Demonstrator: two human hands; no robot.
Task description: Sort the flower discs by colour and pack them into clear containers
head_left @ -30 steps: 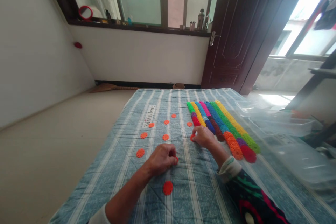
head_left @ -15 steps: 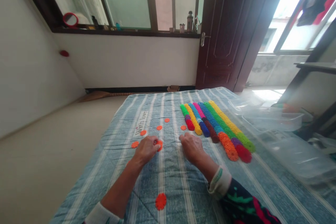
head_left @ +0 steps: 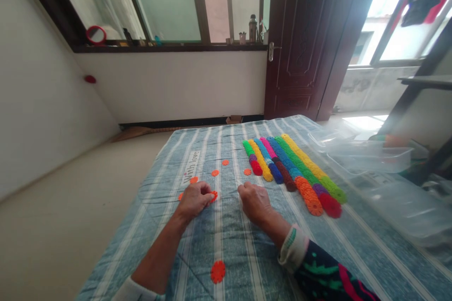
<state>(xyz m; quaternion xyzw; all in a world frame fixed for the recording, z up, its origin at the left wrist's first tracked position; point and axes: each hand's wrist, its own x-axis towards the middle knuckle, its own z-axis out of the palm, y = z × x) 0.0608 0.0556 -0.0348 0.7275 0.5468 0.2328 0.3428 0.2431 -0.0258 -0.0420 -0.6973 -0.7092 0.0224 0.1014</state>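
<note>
My left hand (head_left: pixel 194 200) pinches an orange notched plastic disc (head_left: pixel 214 195) between thumb and fingers, over the striped bedspread (head_left: pixel 229 240). To its right, my right hand (head_left: pixel 254 201) is closed with fingertips curled inward; whatever it may hold is hidden. Several like discs lie scattered flat: one orange disc (head_left: pixel 218 272) near the front, another orange disc (head_left: pixel 247 172) just beyond my right hand, and more beyond and beside my left hand, one partly covered by it. Long overlapping rows of coloured discs (head_left: pixel 282 162) lie to the right, in green, yellow, blue, pink, brown, orange and red.
Clear plastic boxes (head_left: pixel 370 157) and a clear lid (head_left: pixel 399 207) sit at the right side of the bed. Beyond the far edge stand a white wall (head_left: pixel 176 84) and a dark red door (head_left: pixel 300 47). Pale floor (head_left: pixel 70 216) runs along the left.
The disc in my left hand looks flatter and less of it shows. My left hand has shifted slightly left, and the whole view has moved a little. My right hand stays closed.
</note>
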